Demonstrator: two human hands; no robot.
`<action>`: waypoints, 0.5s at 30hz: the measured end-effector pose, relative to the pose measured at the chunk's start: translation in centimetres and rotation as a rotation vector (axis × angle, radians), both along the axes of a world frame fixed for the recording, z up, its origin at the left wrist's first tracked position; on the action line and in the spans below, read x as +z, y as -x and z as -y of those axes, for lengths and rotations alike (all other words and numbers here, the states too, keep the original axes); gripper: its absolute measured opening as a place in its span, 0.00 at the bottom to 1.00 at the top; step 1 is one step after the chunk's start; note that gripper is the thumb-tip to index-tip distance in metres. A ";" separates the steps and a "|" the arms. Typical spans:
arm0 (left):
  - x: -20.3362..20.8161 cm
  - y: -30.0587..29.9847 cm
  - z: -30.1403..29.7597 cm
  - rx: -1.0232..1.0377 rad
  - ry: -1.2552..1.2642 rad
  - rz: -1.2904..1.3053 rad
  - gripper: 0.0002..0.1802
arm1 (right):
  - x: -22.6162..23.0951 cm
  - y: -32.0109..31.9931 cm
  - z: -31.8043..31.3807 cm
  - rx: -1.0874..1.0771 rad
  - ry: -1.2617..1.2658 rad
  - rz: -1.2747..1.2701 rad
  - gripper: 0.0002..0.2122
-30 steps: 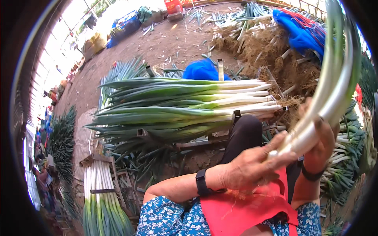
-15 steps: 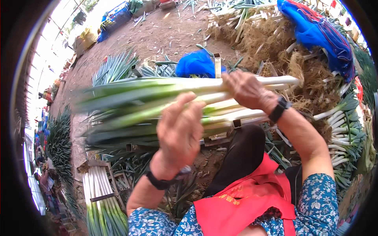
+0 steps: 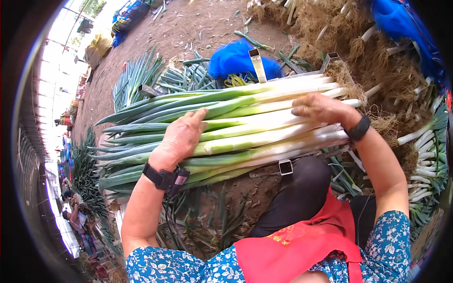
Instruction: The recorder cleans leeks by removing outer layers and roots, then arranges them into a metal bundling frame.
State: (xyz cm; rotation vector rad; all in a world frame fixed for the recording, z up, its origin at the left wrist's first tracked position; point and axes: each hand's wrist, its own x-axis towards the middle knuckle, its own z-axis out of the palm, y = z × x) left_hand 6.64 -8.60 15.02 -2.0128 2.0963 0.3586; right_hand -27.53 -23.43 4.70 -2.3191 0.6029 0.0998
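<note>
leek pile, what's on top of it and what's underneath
On the leek pile: the left hand over green leaves, the right hand over white stalks. Metal frame parts show around its edges; what lies directly beneath is covered.

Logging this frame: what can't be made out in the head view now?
All in the head view:
1) Palms of the left hand and right hand: hidden by the hands' own backs, so grip is unclear.
2) Middle of the metal frame: covered by the leeks.
3) Blue netting, upper right: cut off by top edge and lens rim.
4) Person, far left: too small for detail.
</note>
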 end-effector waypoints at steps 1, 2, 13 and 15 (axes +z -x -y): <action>-0.5 -0.6 0.4 -0.036 0.025 0.026 0.24 | -0.4 0.2 0.5 -0.057 -0.064 0.032 0.15; -0.9 -1.0 0.6 -0.073 0.051 0.052 0.24 | -1.0 0.5 0.8 -0.115 -0.131 0.068 0.15; -0.4 -0.4 1.4 -0.121 -0.002 -0.095 0.24 | 0.6 -0.3 1.5 -0.197 -0.301 0.041 0.24; -0.6 -0.6 1.8 -0.136 0.021 -0.098 0.18 | 0.8 -0.1 1.9 -0.175 -0.260 0.187 0.19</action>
